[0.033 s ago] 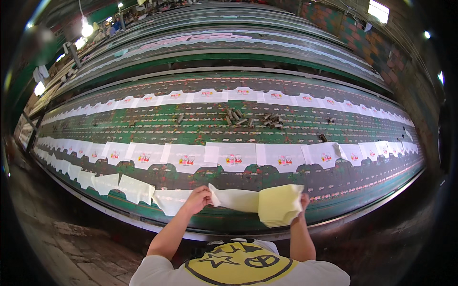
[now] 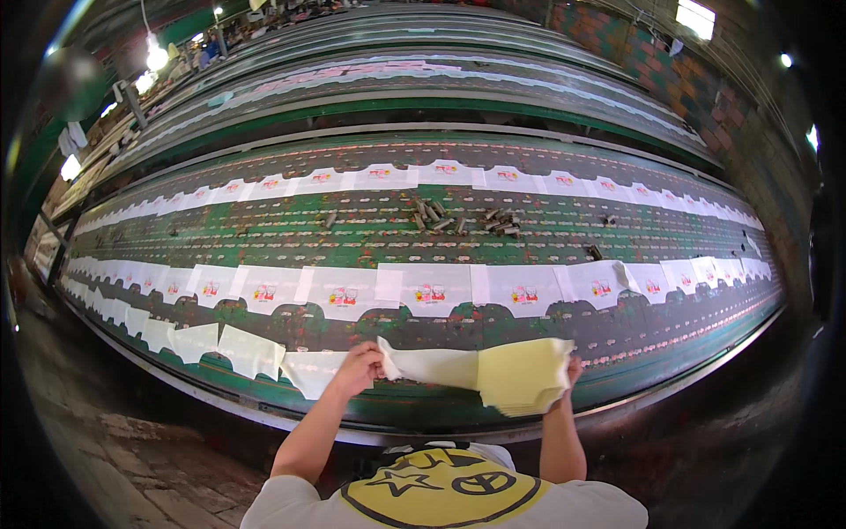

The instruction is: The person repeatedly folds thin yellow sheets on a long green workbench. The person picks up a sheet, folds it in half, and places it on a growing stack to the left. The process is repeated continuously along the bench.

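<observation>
My left hand is closed in a pinch on the near-left end of a white fabric piece. That piece stretches right to a pale yellow stack of cut fabric pieces, whose layered edges show at the bottom. Closed on the stack's right side is my right hand, its fingers mostly hidden behind the fabric. Both hands are over the near edge of a long green printing table. Beside my left hand, a white piece lies on the table, overlapped at its left by others in a row.
Farther in, white pieces with small red and pink prints form a row, and another printed row lies beyond. Between them sit several small dark cylinders. More long tables stand behind; a brick wall rises at right.
My left hand has shifted slightly left with the white fabric's end. My right hand and the stack have moved a little to the right, tilting slightly.
</observation>
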A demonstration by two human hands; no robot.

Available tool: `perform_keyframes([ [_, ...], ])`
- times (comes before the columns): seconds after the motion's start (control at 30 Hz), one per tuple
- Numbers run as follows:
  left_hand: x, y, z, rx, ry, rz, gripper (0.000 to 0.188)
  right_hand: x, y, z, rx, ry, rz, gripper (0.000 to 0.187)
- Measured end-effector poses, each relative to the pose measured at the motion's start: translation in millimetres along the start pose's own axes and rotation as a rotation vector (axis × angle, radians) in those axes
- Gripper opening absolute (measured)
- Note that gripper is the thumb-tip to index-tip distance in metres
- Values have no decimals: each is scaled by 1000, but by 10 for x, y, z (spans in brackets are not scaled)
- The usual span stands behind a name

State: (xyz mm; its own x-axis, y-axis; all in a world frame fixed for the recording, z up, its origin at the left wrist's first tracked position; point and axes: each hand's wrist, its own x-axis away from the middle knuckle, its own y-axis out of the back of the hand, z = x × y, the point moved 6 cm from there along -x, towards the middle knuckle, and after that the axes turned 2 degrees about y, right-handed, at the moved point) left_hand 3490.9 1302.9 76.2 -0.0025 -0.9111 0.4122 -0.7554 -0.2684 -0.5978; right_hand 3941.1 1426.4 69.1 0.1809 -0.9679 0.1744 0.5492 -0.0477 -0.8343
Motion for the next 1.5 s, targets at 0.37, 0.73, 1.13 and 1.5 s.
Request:
perform_keyframes([
  [0.37, 479, -387, -1042, -356, -256, 14, 4, 87, -415, 1351, 658, 34, -118, 27],
  [0.73, -598, -1432, 1175, -1279, -179, 176, 19, 5, -124, -739, 1563, 21, 358, 22],
  [1.13, -1199, -2805, 1983, -939, -29, 29, 11, -181, 1145, 2057, 261, -89, -4, 9],
  [1.5, -1397, -4787, 2998, -804, -57, 138, 14, -413, 1459, 3247, 458, -232, 146, 10],
])
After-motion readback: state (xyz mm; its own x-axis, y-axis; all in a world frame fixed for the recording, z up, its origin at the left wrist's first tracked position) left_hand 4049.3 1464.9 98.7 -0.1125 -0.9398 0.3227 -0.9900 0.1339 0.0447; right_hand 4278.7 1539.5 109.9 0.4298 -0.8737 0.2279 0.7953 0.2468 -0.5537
